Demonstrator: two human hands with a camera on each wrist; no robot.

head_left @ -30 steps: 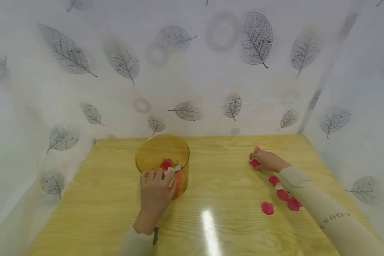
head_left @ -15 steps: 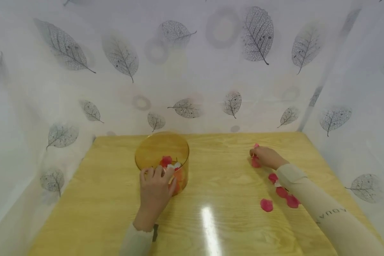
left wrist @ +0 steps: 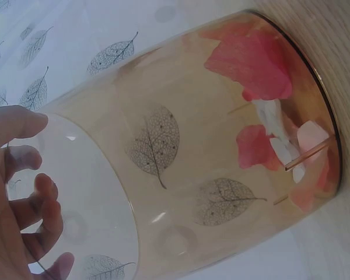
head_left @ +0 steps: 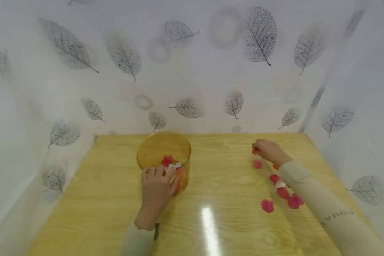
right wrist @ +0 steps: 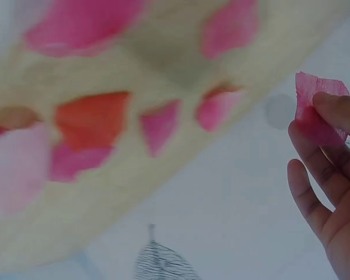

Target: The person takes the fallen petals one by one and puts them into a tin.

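Observation:
A clear amber cylindrical container (head_left: 184,177) stands upright on the table, with red, pink and white petals (left wrist: 262,64) and thin sticks inside near its base. My left hand (head_left: 156,188) grips the near side of its rim, fingers hooked over the edge in the left wrist view. At the right, my right hand (head_left: 270,151) pinches a pink petal (right wrist: 324,105) between thumb and forefinger, raised off the table. Loose red and pink petals (head_left: 283,193) and a whitish one (head_left: 280,184) lie close to the right forearm; the sleeve may hide more.
A wooden table (head_left: 230,177) carries everything. White sheeting with a grey leaf print (head_left: 259,35) rises behind it and along both sides. One red petal (head_left: 267,206) lies apart from the others, nearer the front.
My right hand has lifted slightly up and away with a petal pinched in it, uncovering a pink petal below and an orange-red one by the cuff. My left hand stays on the rim.

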